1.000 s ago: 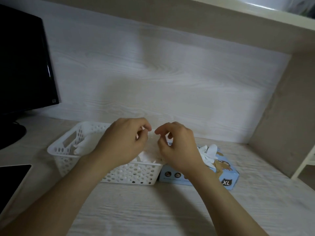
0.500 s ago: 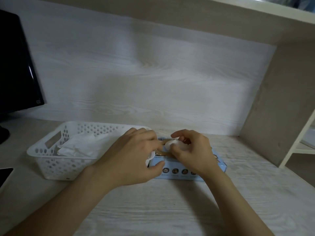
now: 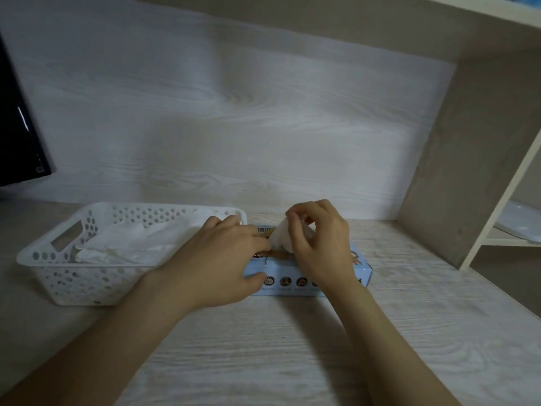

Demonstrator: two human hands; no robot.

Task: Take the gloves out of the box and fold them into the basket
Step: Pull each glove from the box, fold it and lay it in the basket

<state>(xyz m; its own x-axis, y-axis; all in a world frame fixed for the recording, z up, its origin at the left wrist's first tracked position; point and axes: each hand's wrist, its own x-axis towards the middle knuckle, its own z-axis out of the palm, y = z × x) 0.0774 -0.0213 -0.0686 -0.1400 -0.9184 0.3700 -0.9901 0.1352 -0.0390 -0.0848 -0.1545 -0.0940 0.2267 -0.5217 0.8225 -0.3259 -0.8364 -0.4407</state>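
A light blue glove box (image 3: 294,281) lies on the desk, right of a white perforated basket (image 3: 67,276). Folded white gloves (image 3: 126,244) lie inside the basket. My left hand (image 3: 216,265) lies flat on the box's left end, thumb against its front side. My right hand (image 3: 319,244) is above the box's top slot and pinches a white glove (image 3: 282,238) that rises out of the slot. The box's top and opening are mostly hidden by both hands.
A dark monitor (image 3: 17,142) stands at the far left. A wood-grain back wall runs behind the desk, and a beige side panel (image 3: 468,171) closes off the right. Beyond it is a white shelf (image 3: 509,238).
Both hands left the basket and came to the box. My left hand settled flat on the box and my right hand has lifted the pinched glove higher out of the slot.
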